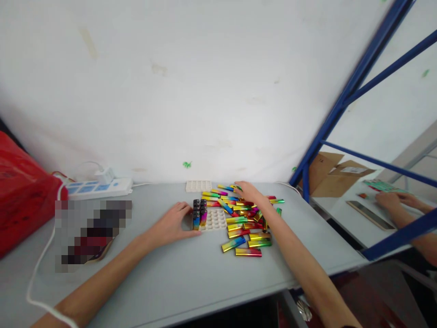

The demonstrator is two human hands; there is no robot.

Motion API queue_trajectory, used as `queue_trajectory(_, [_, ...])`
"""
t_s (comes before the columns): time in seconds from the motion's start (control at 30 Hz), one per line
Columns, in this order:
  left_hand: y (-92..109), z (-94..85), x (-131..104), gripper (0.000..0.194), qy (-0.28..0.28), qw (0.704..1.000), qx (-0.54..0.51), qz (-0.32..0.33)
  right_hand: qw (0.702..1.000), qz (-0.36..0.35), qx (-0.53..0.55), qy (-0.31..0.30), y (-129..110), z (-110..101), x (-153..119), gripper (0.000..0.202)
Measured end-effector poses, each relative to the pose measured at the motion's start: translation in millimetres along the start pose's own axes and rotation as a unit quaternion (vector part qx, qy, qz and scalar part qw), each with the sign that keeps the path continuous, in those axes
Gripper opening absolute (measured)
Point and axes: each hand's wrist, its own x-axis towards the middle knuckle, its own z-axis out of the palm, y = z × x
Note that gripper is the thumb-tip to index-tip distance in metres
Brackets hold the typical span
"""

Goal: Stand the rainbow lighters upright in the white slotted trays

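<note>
My left hand (174,223) curves round the left side of a white tray (215,220), thumb in front and fingers behind, gripping it. Several lighters (196,221) with black tops and shiny rainbow bodies stand upright in the tray's left columns; its other round hollows show bare. To the right lies a loose pile of metallic rainbow lighter casings (253,237), heaped in different directions. My right hand (246,192) reaches over the pile to its far side, fingertips closed on a yellow-green casing (236,187). The forearm covers part of the pile.
A second white tray (198,186) lies by the wall. On the left are a power strip (99,187), a white cable (43,269), a red bag (23,196) and a blurred-out item (94,234). Beyond the blue frame (327,123), another person's hands (392,200) show near a cardboard box (324,175).
</note>
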Motion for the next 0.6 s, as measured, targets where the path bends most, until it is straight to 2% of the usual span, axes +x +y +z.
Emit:
queue_trajectory(0.1, [-0.3, 0.4, -0.4, 0.060, 0.005, 1.000, 0.000, 0.005, 0.999, -0.023, -0.013, -0.028, -11.0, -1.8, 18.8, 0.039])
queue_trajectory(0.23, [-1.6, 1.6, 0.1, 0.060, 0.003, 1.000, -0.005, 0.005, 0.996, -0.047, -0.030, -0.072, -26.2, -7.1, 30.6, 0.027])
queue_trajectory(0.47, [1.2, 0.6, 0.8, 0.058, 0.008, 1.000, 0.001, 0.014, 0.994, -0.042, -0.049, -0.091, -36.3, -21.0, 12.4, 0.026])
queue_trajectory(0.6, [1.1, 0.3, 0.1, 0.060, 0.006, 1.000, 0.003, 0.012, 0.997, -0.035, -0.036, -0.065, -38.5, -29.2, 1.3, 0.025])
